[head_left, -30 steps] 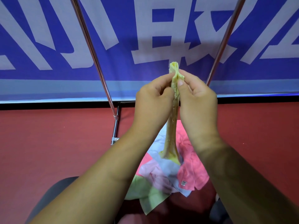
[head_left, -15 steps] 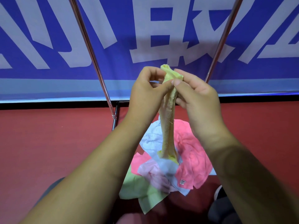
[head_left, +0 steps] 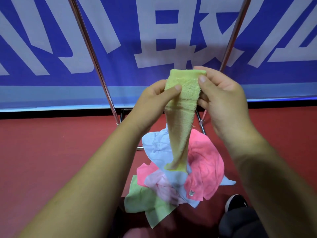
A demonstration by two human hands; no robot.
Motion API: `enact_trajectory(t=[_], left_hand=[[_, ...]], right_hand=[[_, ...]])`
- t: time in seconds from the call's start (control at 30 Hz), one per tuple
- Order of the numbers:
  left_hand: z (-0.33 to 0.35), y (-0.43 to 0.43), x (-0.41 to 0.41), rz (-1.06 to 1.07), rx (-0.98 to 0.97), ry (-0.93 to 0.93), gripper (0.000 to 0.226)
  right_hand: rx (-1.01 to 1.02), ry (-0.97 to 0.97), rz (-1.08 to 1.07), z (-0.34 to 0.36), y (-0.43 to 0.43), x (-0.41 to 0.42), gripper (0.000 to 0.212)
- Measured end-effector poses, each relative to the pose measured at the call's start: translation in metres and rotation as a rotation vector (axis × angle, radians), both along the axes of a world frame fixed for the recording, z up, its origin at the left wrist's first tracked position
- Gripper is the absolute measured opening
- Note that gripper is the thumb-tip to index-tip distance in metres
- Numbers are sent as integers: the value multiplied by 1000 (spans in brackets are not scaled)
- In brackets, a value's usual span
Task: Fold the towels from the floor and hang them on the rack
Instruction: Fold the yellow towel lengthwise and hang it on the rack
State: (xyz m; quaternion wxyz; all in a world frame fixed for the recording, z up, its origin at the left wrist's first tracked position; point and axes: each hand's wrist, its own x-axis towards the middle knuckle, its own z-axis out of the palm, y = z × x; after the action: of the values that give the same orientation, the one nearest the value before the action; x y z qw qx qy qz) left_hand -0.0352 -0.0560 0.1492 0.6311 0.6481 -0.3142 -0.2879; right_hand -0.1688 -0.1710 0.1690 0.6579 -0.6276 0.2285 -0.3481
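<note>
A yellow towel [head_left: 181,117] hangs from both my hands at chest height, its top edge spread flat and its lower end twisted narrow above the pile. My left hand [head_left: 154,102] pinches the towel's left top corner with thumb on the front. My right hand [head_left: 221,100] pinches its right top corner. Below, on the red floor, lies a heap of towels: pale blue [head_left: 157,148], bright pink [head_left: 205,162], light pink [head_left: 161,184] and light green [head_left: 145,201]. The rack's two slanted metal poles [head_left: 96,62] rise behind, with its base bars [head_left: 202,124] near the pile.
A blue banner with large white characters [head_left: 164,40] covers the wall behind the rack. The red floor [head_left: 51,152] stretches left and right. My dark shoe [head_left: 236,201] and dark trouser leg show at the bottom right.
The towel's top, bunched into a thin strip before, is now spread wide between my hands, which have moved apart. The view has shifted slightly downward.
</note>
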Motion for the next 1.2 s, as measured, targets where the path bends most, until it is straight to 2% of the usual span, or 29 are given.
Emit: enact_trajectory(t=[0.17, 0.3, 0.37, 0.47, 0.53, 0.6, 0.73, 0.8, 0.9, 0.97, 1.0, 1.03, 1.1, 1.13, 1.2], left_hand=[[7, -7, -13, -31, -134, -40, 28], [17, -12, -19, 9, -219, -42, 21], [22, -13, -18, 62, -240, -33, 15], [24, -13, -13, 160, -220, -6, 22], [24, -11, -6, 217, -204, 47, 26], [22, -8, 3, 259, -177, 153, 29], [17, -3, 20, 268, -163, 509, 31], [15, 1, 28, 257, -165, 662, 30], [4, 5, 43, 272, -181, 763, 22], [-4, 5, 47, 253, -192, 791, 24], [-9, 4, 45, 219, -153, 787, 33], [-14, 3, 41, 160, -64, 757, 44], [-26, -1, 31, -39, 257, 598, 74], [-32, -3, 24, -146, 422, 515, 80], [-41, -8, 10, -293, 602, 427, 64]], right_hand=[[-98, -37, -81, 5, -12, -8, 25], [-28, -46, -92, -1, -22, -7, 28], [96, 30, -8, -11, -26, -5, 54], [214, 223, 209, -31, -25, -2, 98], [261, 285, 297, -41, -24, -1, 114], [258, 328, 307, -44, -22, 1, 102], [230, 333, 312, -44, -14, -1, 36], [271, 301, 370, -43, -11, -2, 24], [198, 314, 394, -42, -4, 2, 8], [173, 310, 338, -42, 0, 6, 12], [170, 314, 276, -42, 2, 8, 13], [165, 340, 199, -47, 0, 10, 15], [160, 417, 57, -57, -9, 12, 22], [135, 483, -13, -65, -15, 13, 30], [-8, 694, -104, -74, -29, 12, 36]])
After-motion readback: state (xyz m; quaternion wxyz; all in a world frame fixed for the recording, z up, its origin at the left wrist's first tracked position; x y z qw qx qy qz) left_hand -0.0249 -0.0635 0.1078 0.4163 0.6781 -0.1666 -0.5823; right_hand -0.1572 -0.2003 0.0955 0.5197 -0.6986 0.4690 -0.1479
